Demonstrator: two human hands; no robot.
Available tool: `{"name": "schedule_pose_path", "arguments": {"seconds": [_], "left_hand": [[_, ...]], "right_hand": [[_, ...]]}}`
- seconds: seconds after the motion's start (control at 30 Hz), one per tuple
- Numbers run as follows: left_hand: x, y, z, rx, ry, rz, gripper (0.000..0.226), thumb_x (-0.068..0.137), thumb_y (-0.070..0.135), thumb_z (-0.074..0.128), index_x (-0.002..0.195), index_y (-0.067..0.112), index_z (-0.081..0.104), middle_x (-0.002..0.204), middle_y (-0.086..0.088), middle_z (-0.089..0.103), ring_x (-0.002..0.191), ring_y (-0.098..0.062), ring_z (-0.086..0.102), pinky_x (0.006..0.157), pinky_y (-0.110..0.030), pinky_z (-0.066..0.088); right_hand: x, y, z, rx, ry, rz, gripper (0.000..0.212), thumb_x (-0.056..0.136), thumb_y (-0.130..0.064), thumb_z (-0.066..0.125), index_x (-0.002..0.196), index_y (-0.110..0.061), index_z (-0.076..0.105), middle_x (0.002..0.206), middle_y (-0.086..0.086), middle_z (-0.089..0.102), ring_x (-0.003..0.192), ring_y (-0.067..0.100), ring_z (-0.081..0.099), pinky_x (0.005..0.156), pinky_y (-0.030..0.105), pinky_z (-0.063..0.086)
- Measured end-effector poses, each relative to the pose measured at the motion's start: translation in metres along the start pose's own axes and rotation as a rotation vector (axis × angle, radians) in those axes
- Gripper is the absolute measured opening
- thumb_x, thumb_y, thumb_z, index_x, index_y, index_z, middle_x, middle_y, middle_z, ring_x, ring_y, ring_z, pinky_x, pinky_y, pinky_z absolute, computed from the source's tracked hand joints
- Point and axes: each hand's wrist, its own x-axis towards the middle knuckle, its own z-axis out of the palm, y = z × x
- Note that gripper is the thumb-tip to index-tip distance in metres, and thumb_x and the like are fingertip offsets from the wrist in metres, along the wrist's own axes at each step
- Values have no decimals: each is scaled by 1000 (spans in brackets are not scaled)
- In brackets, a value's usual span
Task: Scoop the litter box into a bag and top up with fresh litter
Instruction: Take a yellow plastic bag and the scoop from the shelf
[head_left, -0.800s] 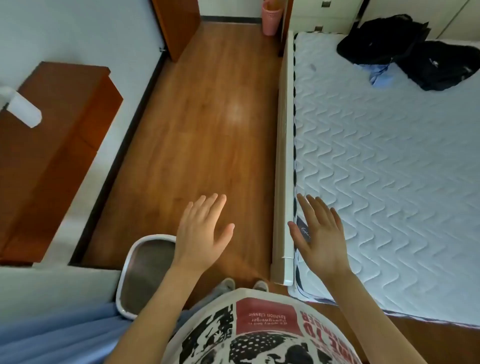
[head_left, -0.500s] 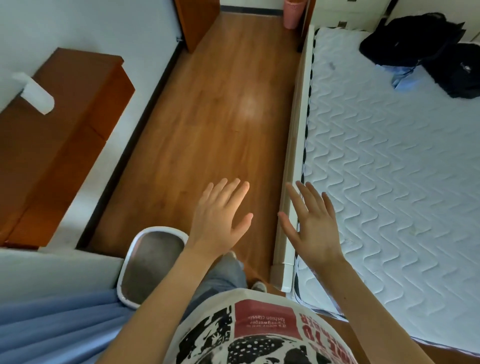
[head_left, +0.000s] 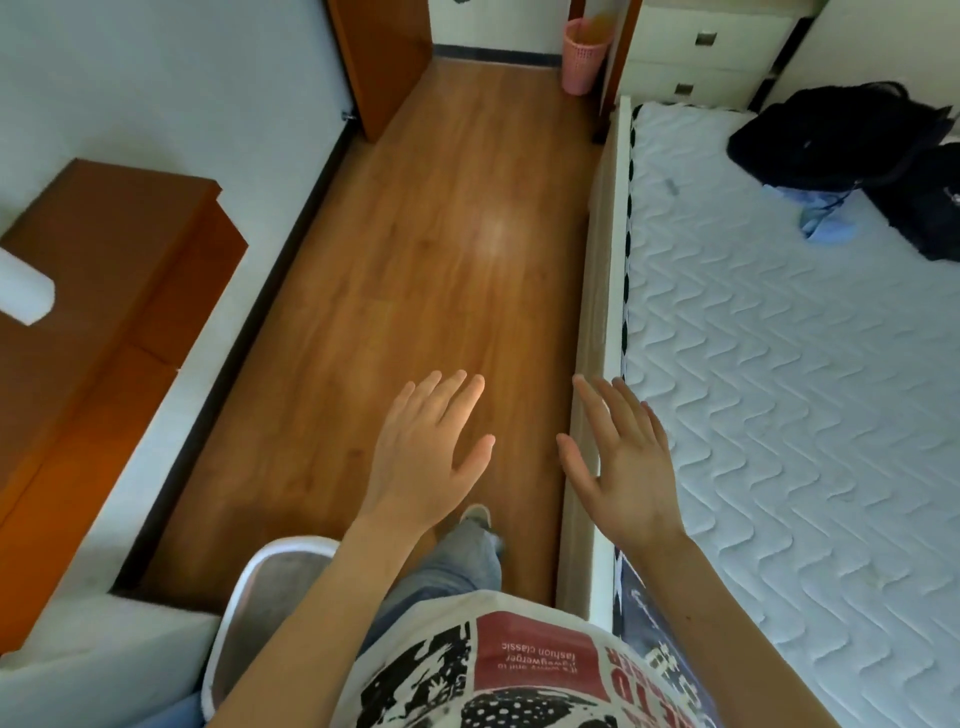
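A white-rimmed litter box (head_left: 270, 587) with grey litter sits on the wooden floor at the lower left, partly hidden by my left forearm. My left hand (head_left: 431, 452) is held out flat above the floor, fingers straight and spread, holding nothing. My right hand (head_left: 618, 462) is also out flat with fingers spread, over the bed's edge, empty. No bag, scoop or fresh litter shows in view.
A bed with a white quilted mattress (head_left: 779, 364) fills the right side, dark clothes (head_left: 841, 140) piled at its far end. A brown cabinet (head_left: 104, 312) stands at the left. A pink bin (head_left: 584, 62) stands at the far end of the wooden floor (head_left: 441, 234).
The view has moved forward along the floor; one foot has stepped ahead. Both hands stay flat and empty and have drawn slightly closer together. The litter box has slid lower in view.
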Motion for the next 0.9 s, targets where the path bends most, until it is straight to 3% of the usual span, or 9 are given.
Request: {"name": "schedule_pose_path", "arguments": {"seconds": [0.27, 0.43, 0.67, 0.9], "left_hand": [[159, -70, -31, -61, 13, 69, 52, 94, 43, 39, 134, 13, 53, 130, -3, 59, 121, -21, 52, 99, -39, 45], [242, -83, -28, -57, 17, 107, 51, 93, 42, 39, 130, 12, 56, 123, -4, 61, 115, -22, 53, 93, -34, 46], [354, -73, 14, -61, -57, 90, 50, 93, 47, 36, 129, 18, 57, 123, 0, 62, 114, -17, 56, 94, -26, 39], [516, -65, 9, -82, -26, 38, 51, 93, 45, 38, 131, 16, 56, 126, -1, 60, 116, -18, 54, 95, -35, 47]], "right_hand": [[144, -7, 7, -13, 56, 86, 52, 97, -45, 37, 141, -20, 46, 144, 2, 48, 138, 25, 37, 108, 49, 37], [213, 9, 6, -34, 56, 129, 51, 96, -44, 40, 140, -19, 46, 143, 2, 48, 136, 22, 39, 108, 40, 33], [335, 74, 10, -16, 57, 167, 50, 96, -43, 41, 140, -20, 44, 142, 3, 48, 131, 22, 42, 105, 42, 40], [489, 141, -5, 49, 45, 171, 54, 95, -46, 35, 140, -19, 45, 142, 2, 47, 131, 20, 41, 106, 39, 37]]}}
